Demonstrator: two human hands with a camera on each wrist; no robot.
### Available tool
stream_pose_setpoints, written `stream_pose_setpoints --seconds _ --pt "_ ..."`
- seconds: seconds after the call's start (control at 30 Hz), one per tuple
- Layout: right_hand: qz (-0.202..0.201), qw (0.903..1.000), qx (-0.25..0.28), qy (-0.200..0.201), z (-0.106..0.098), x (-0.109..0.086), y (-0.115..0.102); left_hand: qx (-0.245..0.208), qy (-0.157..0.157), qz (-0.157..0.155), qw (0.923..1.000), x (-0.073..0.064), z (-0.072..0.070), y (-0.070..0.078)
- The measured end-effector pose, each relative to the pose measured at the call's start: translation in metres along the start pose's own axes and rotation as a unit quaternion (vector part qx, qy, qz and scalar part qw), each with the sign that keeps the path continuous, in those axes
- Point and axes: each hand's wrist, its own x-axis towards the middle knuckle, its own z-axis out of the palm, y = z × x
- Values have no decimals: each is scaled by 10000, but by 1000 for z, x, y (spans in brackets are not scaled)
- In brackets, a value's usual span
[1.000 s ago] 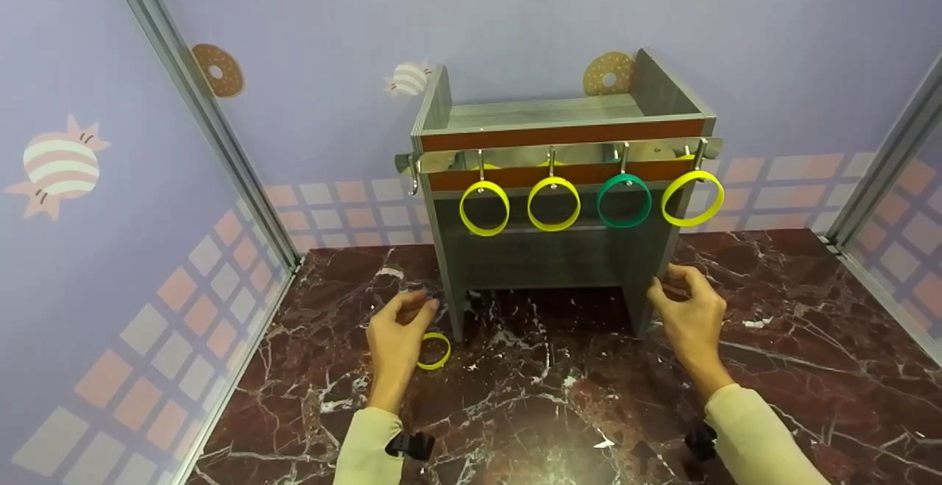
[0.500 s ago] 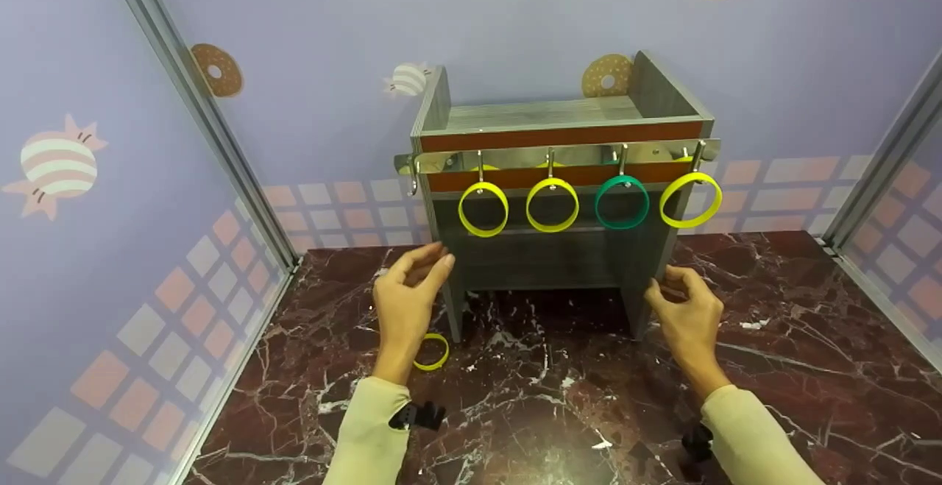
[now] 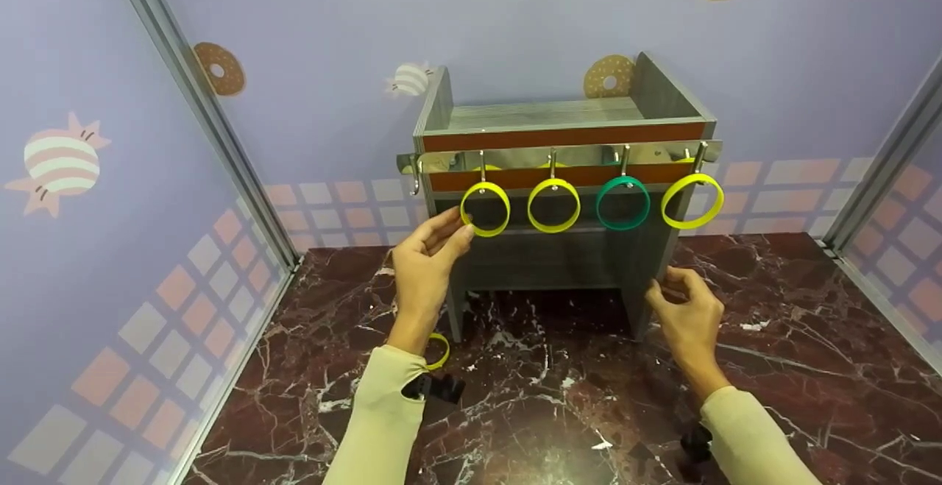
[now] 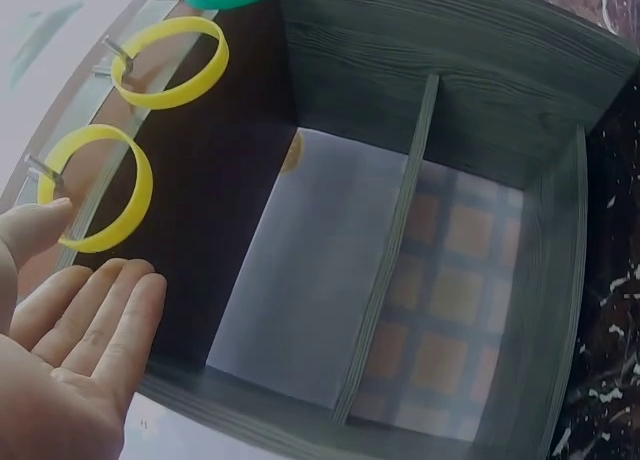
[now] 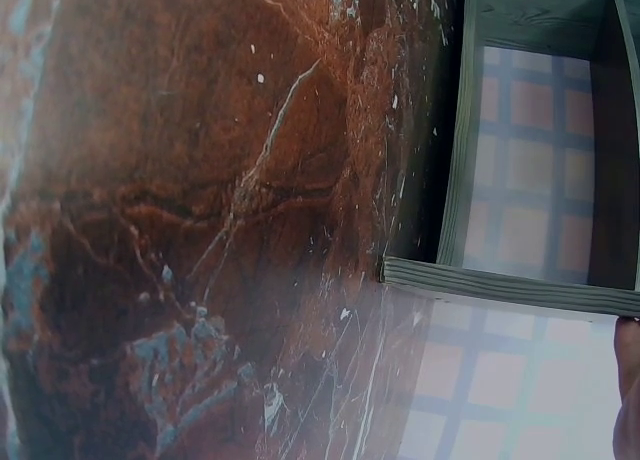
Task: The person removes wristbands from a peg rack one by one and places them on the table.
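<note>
Left hand (image 3: pixel 425 271) and right hand (image 3: pixel 689 312) are well apart, one at either side of a grey wood-grain shelf unit (image 3: pixel 537 268). At the left fingertips hangs the leftmost yellow ring (image 3: pixel 508 209), on the metal hook rail (image 3: pixel 515 157); thumb and outstretched fingers lie parted about the ring's lower left edge, and whether they touch it I cannot tell. The right hand pinches the front edge of the right side panel (image 3: pixel 644 249), thumb towards the inside, fingers towards the outside.

Above the space between the hands hang the middle yellow ring (image 3: pixel 554 230) and the green ring (image 3: pixel 622 227), while the rightmost yellow ring (image 3: pixel 692 226) hangs above the right hand. Up and to the left of the left fingertips, the end hook (image 3: pixel 416 176) is bare. Below the left hand, just beside its wrist and partly hidden, a loose yellow ring (image 3: pixel 446 352) is on the dark red marbled tabletop (image 3: pixel 544 411).

As it stands, four of five hooks carry a ring and one ring is off the rail. The leftmost yellow ring seems to be the one in hand now; neither hand reaches for the other four
</note>
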Motion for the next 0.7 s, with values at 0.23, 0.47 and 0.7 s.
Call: stream_pose_setpoints --seconds 0.23,0.47,0.7 --pt "-11 9999 -87 50 1 -1 -8 -231 128 15 9996 2 5 4" --pt "49 10000 -37 -40 0 -1 -1 -266 215 304 9990 3 5 17" --pt "74 9999 -131 -70 0 0 0 -377 283 502 9976 4 5 29"
